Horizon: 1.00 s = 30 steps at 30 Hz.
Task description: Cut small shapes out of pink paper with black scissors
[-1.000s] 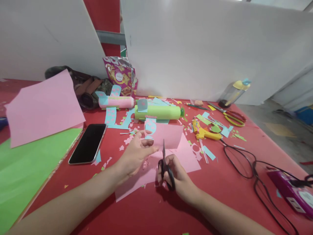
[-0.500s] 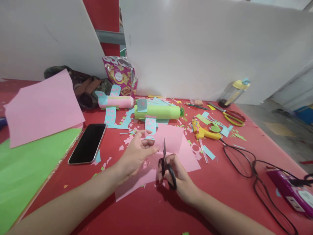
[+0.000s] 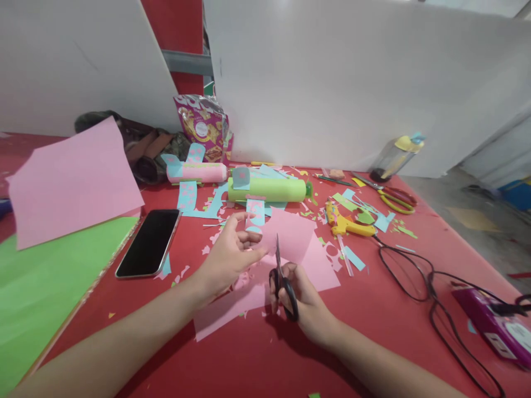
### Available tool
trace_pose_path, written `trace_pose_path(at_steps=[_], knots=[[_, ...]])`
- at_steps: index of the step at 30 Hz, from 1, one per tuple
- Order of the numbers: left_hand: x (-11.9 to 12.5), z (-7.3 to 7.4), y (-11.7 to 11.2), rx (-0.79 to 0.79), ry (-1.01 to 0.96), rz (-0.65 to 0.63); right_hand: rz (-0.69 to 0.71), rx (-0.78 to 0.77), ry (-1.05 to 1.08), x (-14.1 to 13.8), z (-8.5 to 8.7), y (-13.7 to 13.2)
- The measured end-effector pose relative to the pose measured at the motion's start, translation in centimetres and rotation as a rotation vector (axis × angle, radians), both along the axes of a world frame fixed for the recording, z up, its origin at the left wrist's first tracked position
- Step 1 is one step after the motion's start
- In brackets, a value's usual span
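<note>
Near the middle of the red table, my left hand (image 3: 232, 254) pinches the left edge of a small pink paper piece (image 3: 292, 235) between thumb and fingers. My right hand (image 3: 305, 293) has its fingers through the handles of black-handled scissors (image 3: 286, 290). Their blades point up and away, against the lower left part of that piece. Beneath both hands lies a larger pink sheet (image 3: 327, 268), partly covered. Just beyond are a light green paper-covered bottle (image 3: 269, 190) with blue paper fins and a smaller pink one (image 3: 203, 173) with blue fins.
A phone (image 3: 149, 243) lies left, beside green paper (image 3: 66, 276) and a large pink sheet (image 3: 74, 182). Rightward are a yellow glue gun (image 3: 348, 225), red-and-yellow scissors (image 3: 396, 200), a clear bottle (image 3: 394, 160), black cables (image 3: 433, 298) and a purple power strip (image 3: 489, 323). Paper scraps surround the work.
The small pink piece has tilted and turned slightly clockwise, its right corner shifting rightward. The scissors have moved a little to the left. My left hand is slightly higher.
</note>
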<state>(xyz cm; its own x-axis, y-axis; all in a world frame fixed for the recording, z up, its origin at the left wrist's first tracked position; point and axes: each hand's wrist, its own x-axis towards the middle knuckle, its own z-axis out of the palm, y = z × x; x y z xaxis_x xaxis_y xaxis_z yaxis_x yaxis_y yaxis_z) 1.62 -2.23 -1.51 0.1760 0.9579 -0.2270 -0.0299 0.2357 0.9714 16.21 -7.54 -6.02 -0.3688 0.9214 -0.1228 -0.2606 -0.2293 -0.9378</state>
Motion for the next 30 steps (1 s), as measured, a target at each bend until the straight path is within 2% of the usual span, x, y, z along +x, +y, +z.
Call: trace_pose_path(at_steps=[4,10,18,25,30], knots=[[-0.2,0.4,0.1,0.004,0.062,-0.014,-0.001,0.004,0.002,0.1,0.0,-0.1],[-1.0,0.8,0.7,0.048,0.024,-0.061,0.051,-0.018,0.024,0.0,0.2,0.1],[-2.1,1.6,1.4,0.029,0.159,-0.177,0.093,-0.081,0.060,0.2,0.1,0.4],[-3.0,1.6,1.9,0.054,0.202,-0.261,0.102,-0.141,0.113,-0.1,0.2,0.4],[-3.6,1.5,2.1,0.056,0.224,-0.301,0.095,-0.175,0.066,0.0,0.3,0.5]])
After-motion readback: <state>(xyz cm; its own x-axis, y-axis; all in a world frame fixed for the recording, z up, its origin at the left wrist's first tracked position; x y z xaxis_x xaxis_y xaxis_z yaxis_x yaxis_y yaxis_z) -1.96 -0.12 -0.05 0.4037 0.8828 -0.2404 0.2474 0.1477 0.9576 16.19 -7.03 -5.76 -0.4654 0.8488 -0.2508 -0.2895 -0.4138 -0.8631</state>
